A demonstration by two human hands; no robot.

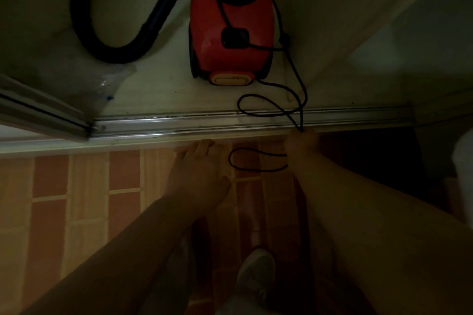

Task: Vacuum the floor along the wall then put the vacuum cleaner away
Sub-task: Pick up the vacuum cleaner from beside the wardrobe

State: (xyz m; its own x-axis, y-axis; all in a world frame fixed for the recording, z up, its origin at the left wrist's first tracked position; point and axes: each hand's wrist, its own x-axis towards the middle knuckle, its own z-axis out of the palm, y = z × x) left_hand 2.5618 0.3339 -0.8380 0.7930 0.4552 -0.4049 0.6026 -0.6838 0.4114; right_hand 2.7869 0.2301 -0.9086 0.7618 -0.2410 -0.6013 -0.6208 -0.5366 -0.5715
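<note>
Fingers (298,137) of the right hand (302,143) are curled round the black cord (258,152), which is gripped just at the near edge of the sliding-door track (204,120). The left hand (202,171) is held beside it over the tiled floor (87,186), fingers straight and holding nothing. A slack loop of cord hangs out from the right hand above the tiles, and a second loop lies across the track.

Beyond the track, the red vacuum cleaner (210,33) is already set on the cupboard floor, with the plug (234,37) resting on its top and the hose (115,55) curled to its left. The vacuuming is judged finished, with only the stowing of the cord left.

To do this well, both loops should be gathered and laid inside, near the machine, so that nothing is left lying in the track grooves, where a closing door could pinch it. The free left hand could be used to lift the outer loop. The cord should be fed in loosely, not tugged, lest the plug be pulled off.
</note>
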